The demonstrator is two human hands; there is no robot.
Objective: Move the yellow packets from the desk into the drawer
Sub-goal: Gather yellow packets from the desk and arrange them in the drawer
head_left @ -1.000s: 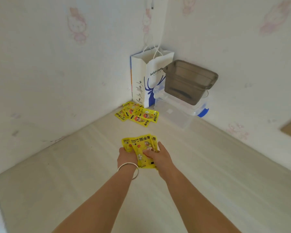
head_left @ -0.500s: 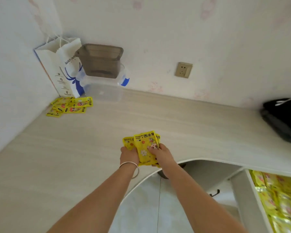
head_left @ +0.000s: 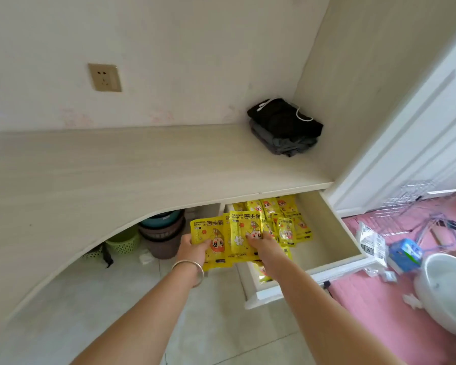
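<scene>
Fanning a handful of glossy yellow cartoon-printed packets (head_left: 225,239), the left hand (head_left: 194,250) and right hand (head_left: 263,243) both pinch it closed, hovering over the left edge of the open white wooden drawer (head_left: 329,233), where more yellow packets (head_left: 282,217) lie toward twelve o'clock under the pale wood-grain desk (head_left: 142,164).

Beneath the held packets (head_left: 223,238) the drawer's (head_left: 334,262) near-left corner disappears; packets (head_left: 287,219) behind the grip overlap, count unreadable. Both hands' fingertips are tucked behind the fan. Baskets (head_left: 124,242) left of the grip sit half-hidden under the desk (head_left: 116,175).
</scene>
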